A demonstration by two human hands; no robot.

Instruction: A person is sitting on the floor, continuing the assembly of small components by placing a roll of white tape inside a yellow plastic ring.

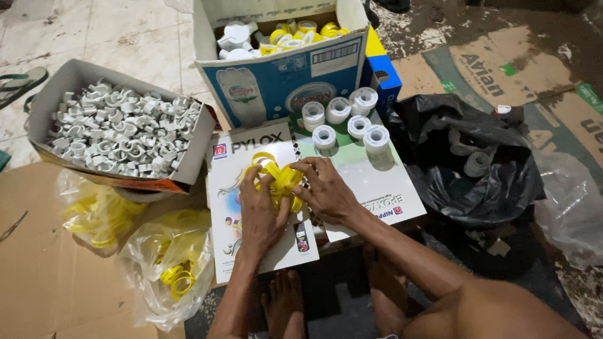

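While both hands work over printed board on floor, left hand (260,213) and right hand (325,189) hold fingers closed on yellow rings (277,177). Six white rolls (344,120) stand finished just beyond; blue box (283,84) part filled. Box of white clips (123,130) and bags of yellow rings (169,272) remain

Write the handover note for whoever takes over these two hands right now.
Left hand: fingers on the yellow plastic rings, pressing them on the open booklet.
Right hand: fingers gripping the same cluster from the other side.
Done, by the look of it: six white rolls stand in a group on the booklet's far end.
Supplies: white clips in the grey box far left, more yellow rings in the clear bags at left, mixed parts in the blue carton ahead.
Left: the rings in hand are still loose.
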